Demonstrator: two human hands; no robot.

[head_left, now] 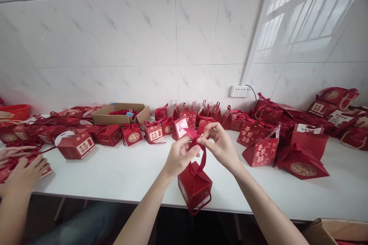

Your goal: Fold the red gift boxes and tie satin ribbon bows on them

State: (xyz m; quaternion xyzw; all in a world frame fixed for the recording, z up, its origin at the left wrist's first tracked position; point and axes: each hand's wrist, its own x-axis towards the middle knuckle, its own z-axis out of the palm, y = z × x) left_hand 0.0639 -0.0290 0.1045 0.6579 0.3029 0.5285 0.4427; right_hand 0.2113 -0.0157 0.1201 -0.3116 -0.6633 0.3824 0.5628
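- Tabletop point(129, 178), white, carries the red box point(195, 187) close to its front edge
- This red box seems light, so it is better to pull gently
- Left hand point(180, 155) and right hand point(220, 146) each have a closed grip, fingers pinching the ribbon point(194, 135) above the box
- Flat, untwisted ribbon should probably shape more neatly

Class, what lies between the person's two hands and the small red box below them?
In the head view, red ribbon runs from the left hand and right hand down to the box.
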